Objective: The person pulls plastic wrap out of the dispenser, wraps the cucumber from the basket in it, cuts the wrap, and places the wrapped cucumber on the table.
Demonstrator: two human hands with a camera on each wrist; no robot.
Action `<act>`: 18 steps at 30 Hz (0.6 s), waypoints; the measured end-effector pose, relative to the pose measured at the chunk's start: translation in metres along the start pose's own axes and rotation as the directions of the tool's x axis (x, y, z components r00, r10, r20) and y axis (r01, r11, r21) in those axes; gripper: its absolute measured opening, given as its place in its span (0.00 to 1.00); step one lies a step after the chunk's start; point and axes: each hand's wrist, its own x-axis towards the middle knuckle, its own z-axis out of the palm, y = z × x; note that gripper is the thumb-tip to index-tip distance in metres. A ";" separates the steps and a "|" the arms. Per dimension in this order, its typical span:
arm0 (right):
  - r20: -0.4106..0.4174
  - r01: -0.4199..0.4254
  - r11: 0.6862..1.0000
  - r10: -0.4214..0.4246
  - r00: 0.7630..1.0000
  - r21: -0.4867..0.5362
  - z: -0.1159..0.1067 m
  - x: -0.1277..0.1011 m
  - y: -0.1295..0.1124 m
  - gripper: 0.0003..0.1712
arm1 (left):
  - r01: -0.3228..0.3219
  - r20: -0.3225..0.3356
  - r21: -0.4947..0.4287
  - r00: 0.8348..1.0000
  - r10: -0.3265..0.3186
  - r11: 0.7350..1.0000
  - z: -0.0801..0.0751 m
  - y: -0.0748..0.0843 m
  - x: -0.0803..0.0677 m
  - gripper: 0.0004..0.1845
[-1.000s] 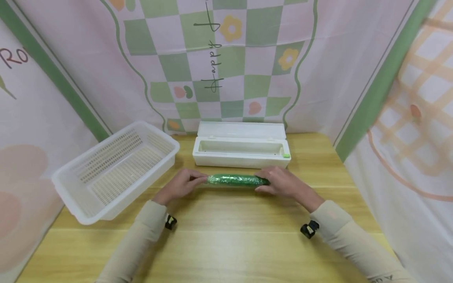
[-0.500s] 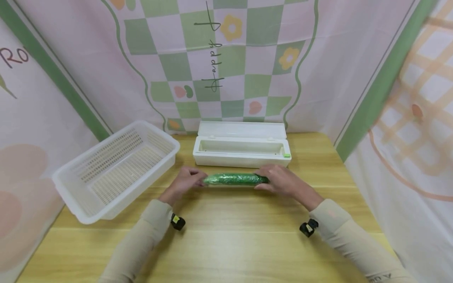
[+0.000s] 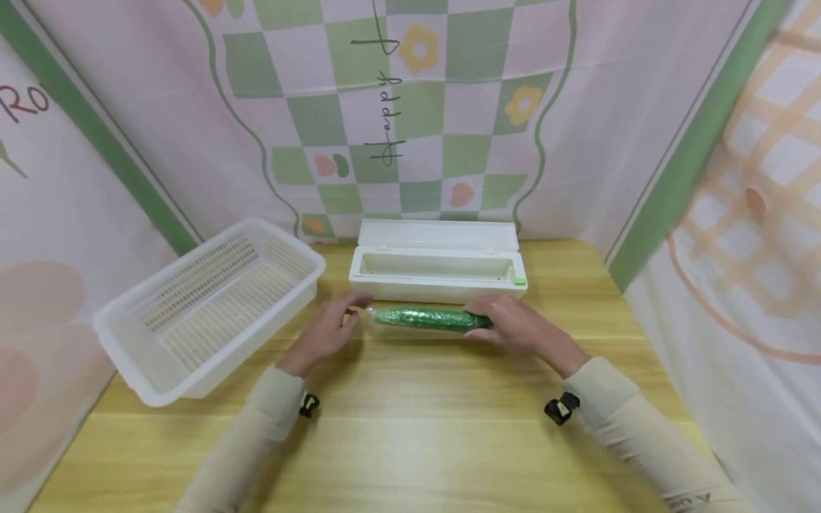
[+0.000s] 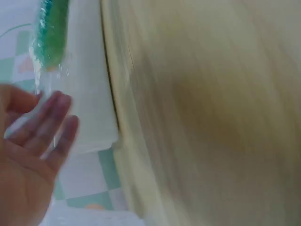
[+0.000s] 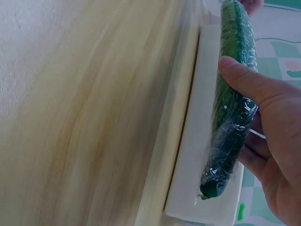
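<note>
One wrapped cucumber (image 3: 428, 318), sheathed in clear cling film, lies lengthwise across the wooden table (image 3: 410, 442), just in front of the single white cling-film dispenser box (image 3: 439, 269), whose lid stands open. The right hand (image 3: 513, 326) grasps the cucumber's right end, thumb over the top and fingers curled beneath, as the right wrist view shows plainly. The left hand (image 3: 328, 329) is off it, fingers straight and relaxed, just beside the left end where a twist of loose film sticks out; it holds nothing. One white slotted basket (image 3: 208, 303) sits tilted at the table's left, well apart from the cucumber. Two hands, one cucumber, one box, one basket.
</note>
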 end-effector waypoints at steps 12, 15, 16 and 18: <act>0.076 -0.027 0.995 0.019 0.997 0.099 -0.009 -0.001 0.001 0.26 | -0.407 -0.003 0.498 0.882 0.471 0.765 0.004 -0.004 0.003 0.25; 0.077 -0.019 0.994 0.011 0.997 0.110 -0.009 -0.001 0.002 0.26 | -0.446 -0.017 0.503 0.851 0.524 0.740 0.007 -0.004 0.005 0.23; 0.078 -0.016 0.994 0.007 0.997 0.112 -0.009 -0.001 0.002 0.26 | -0.458 -0.018 0.494 0.844 0.535 0.739 0.007 -0.003 0.005 0.22; 0.079 -0.009 0.993 0.000 0.997 0.116 -0.008 -0.001 0.002 0.27 | -0.478 -0.013 0.470 0.837 0.547 0.742 0.006 -0.003 0.005 0.20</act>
